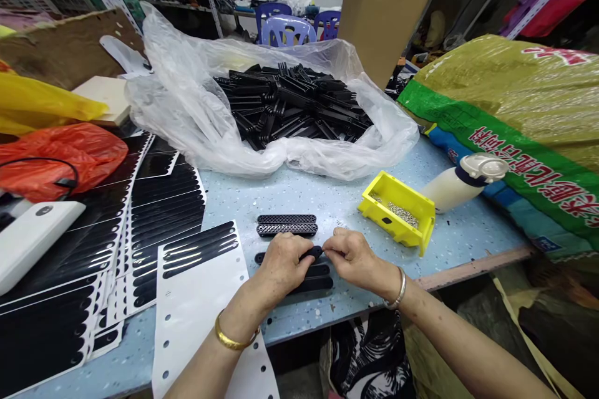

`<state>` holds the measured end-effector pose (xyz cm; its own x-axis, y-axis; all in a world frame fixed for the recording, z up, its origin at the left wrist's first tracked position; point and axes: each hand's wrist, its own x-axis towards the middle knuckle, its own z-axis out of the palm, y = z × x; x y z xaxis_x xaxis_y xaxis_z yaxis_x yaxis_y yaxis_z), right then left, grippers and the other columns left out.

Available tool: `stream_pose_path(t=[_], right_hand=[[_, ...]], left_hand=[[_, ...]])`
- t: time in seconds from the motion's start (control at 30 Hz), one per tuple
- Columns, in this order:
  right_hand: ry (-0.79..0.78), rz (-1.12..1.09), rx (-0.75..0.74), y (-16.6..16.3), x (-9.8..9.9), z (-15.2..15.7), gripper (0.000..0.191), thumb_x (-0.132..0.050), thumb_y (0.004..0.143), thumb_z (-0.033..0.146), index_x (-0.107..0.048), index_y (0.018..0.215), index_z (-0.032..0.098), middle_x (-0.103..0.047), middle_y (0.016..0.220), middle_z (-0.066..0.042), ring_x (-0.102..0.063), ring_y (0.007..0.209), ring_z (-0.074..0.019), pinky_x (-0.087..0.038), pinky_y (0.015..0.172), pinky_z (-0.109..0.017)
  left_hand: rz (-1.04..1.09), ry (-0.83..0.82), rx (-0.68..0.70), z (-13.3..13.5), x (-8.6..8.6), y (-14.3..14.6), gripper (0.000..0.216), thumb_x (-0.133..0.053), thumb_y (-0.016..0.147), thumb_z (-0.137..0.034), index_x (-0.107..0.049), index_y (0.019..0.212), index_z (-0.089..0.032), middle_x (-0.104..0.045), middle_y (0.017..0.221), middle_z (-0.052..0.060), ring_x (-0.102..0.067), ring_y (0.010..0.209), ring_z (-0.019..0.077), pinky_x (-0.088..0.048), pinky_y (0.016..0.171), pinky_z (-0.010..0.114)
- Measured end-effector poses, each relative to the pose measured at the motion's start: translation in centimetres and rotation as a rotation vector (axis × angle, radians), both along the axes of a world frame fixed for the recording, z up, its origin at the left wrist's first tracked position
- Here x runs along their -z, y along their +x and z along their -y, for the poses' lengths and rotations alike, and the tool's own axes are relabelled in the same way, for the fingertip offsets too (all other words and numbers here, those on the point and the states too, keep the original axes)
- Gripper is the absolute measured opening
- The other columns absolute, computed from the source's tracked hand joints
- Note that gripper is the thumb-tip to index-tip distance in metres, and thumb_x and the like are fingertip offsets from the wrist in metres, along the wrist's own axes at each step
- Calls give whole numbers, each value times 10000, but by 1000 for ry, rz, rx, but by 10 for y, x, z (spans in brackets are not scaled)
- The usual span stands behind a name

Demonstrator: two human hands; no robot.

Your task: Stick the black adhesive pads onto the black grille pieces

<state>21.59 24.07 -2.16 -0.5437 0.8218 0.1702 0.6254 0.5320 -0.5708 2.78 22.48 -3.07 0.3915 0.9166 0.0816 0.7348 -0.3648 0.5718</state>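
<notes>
My left hand [285, 265] is closed around a long narrow black plastic strip [316, 252], its thumb and fingers near the strip's right end. Against that end, my right hand [352, 254] makes a pinch; whatever sits between the fingertips is hidden. Two black strips with a patterned face [287, 225] lie side by side just beyond my left hand. Closer to me, more smooth black strips [318, 283] lie partly under it. Left of these is a white backing sheet [201, 312] bearing several glossy black strip stickers [201, 249] at its top.
A yellow bin [387, 228] of small metal pieces [403, 214] stands right of my hands, beside a white bottle [449, 187]. A clear plastic bag [187, 106] full of black plastic parts [299, 103] lies behind. Stacked sticker sheets [163, 218] and a white device [35, 243] are at left.
</notes>
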Motion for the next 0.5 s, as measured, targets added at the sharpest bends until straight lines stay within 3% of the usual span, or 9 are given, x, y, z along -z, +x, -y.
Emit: stream_pose_path(t=[0.23,0.4,0.5], right_hand=[[-121,122,-135,-10,-13,-23,214,-532,659,-2,-617,553,164,-585,588,0,-485,568,-119,-342,555,-237],[-517,-86,-61,-9,-10,-32,178,-523,649,36,-592,541,159,-476,457,55,-402,465,-87,-301,460,-202],[-667,-205,13,-6,-7,-32,142,-530,636,71,-581,536,157,-450,437,67,-372,420,-76,-286,423,-199]], left_hand=[[-16,-24,-9,-1,-3,2,80,-644,763,-131,-689,747,-196,-702,723,27,-631,762,210,-444,730,330],[18,-40,-25,-1,-3,2,73,-657,758,-141,-707,775,-191,-719,767,42,-645,802,221,-462,751,338],[46,-39,-30,-1,-1,1,102,-646,755,-131,-718,793,-192,-727,792,49,-653,833,226,-474,774,343]])
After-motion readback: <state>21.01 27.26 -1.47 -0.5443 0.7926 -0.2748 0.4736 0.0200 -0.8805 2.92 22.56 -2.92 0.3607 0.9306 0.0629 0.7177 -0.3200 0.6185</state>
